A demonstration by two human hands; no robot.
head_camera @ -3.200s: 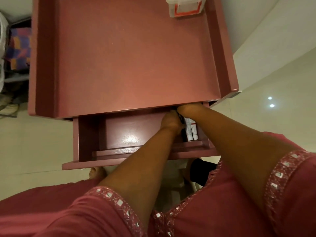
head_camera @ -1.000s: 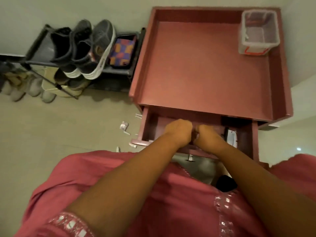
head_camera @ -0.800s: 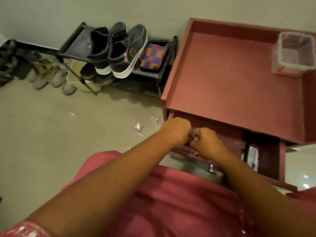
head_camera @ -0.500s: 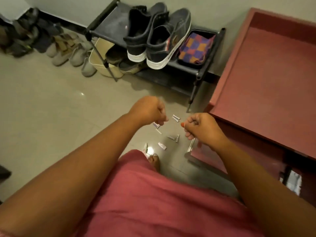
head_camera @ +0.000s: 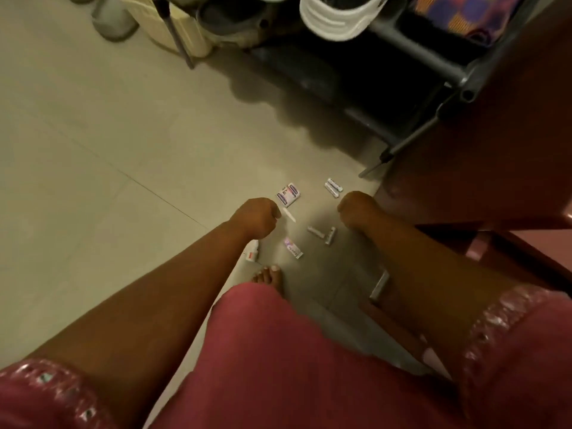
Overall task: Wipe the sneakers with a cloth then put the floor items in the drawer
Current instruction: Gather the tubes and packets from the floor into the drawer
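Both hands have dropped away from the drawer and now hang over the small floor items [head_camera: 312, 218] scattered on the tile. My left hand [head_camera: 255, 218] has its fingers curled in, a thin white stick [head_camera: 288, 217] just beside its knuckles; I cannot tell whether it is held. My right hand [head_camera: 359, 212] is a loose fist, holding nothing I can see. One small box [head_camera: 288, 195] lies just beyond the left hand, tubes [head_camera: 333, 187] near the right. The open drawer [head_camera: 483, 252] sits to the right, a sneaker [head_camera: 337, 17] on the rack [head_camera: 433, 69] above.
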